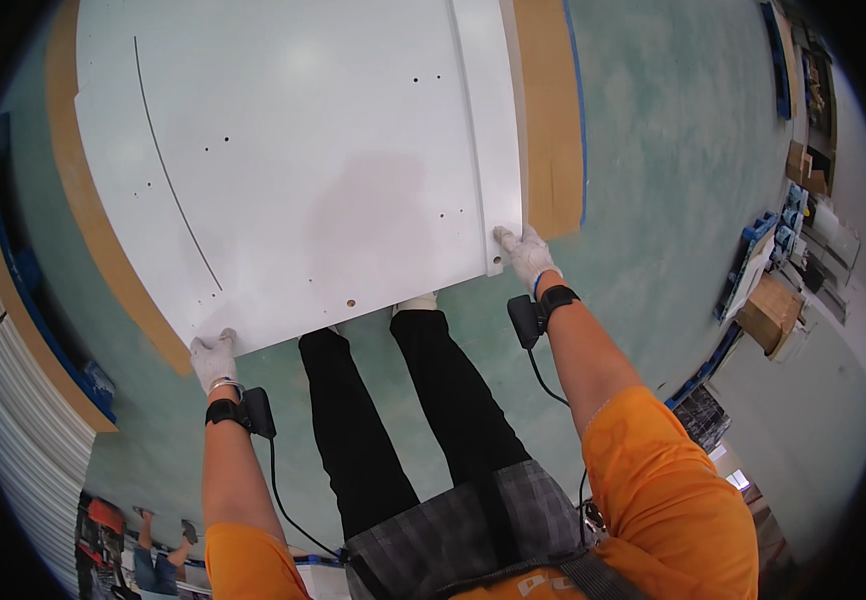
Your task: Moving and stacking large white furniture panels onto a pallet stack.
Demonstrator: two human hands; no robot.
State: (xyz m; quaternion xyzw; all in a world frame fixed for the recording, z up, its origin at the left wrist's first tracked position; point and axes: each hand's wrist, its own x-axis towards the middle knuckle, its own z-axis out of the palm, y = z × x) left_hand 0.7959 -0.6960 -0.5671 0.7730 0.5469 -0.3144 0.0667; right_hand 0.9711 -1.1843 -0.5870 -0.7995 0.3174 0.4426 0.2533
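Observation:
A large white panel (283,200) reaches away in front of my legs. It has a long dark groove near its left side, several small drilled holes, and a raised white strip (488,130) along its right side. My left hand (215,358), in a white glove, grips the near left corner. At the near right corner my right hand (528,257), also gloved, holds the panel's edge beside the end of the strip, its thumb on top. The fingers under the panel are hidden on both sides.
Brown board (553,130) shows beneath the panel on both sides. Further left are a blue pallet (28,270) and a stack of pale sheets (23,420). Cardboard boxes (771,312) and pallets line the right. Another person (158,565) is at the lower left on the green floor (653,200).

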